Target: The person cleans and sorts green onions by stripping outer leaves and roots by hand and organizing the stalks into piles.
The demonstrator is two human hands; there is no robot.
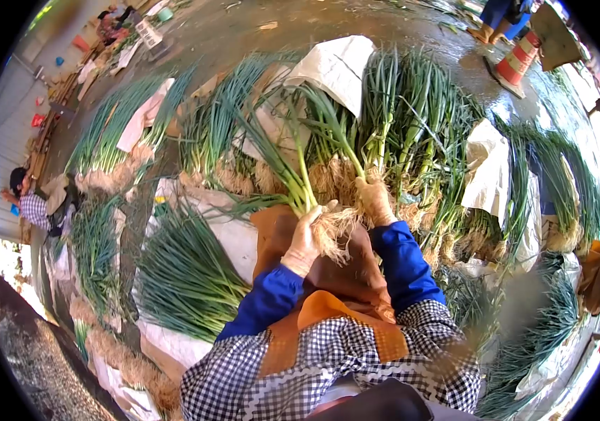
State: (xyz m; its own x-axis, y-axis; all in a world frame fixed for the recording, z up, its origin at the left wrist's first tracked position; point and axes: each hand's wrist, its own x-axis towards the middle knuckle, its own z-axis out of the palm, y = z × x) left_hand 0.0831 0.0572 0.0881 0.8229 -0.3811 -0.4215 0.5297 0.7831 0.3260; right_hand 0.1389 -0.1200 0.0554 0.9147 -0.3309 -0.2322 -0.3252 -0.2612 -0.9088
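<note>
My left hand point(303, 240) is closed around a small bunch of green onions point(304, 191) over my lap. Their pale, stringy roots point(334, 233) hang out toward the right, and the leaves point up and away. Just to the right, my right hand point(376, 200) grips a green onion stalk point(350, 156) near its lower end, with the leaves stretching up to the left. Beyond both hands lies a row of green onions point(418, 116), roots toward me. A brown apron point(272, 235) covers my lap under the hands.
To the left, a large pile of green onions point(184, 270) rests on pale sheeting. White sacks point(335, 67) lie over parts of the row. A traffic cone point(519, 59) stands at the far right on wet ground. Another person point(37, 207) sits at the left.
</note>
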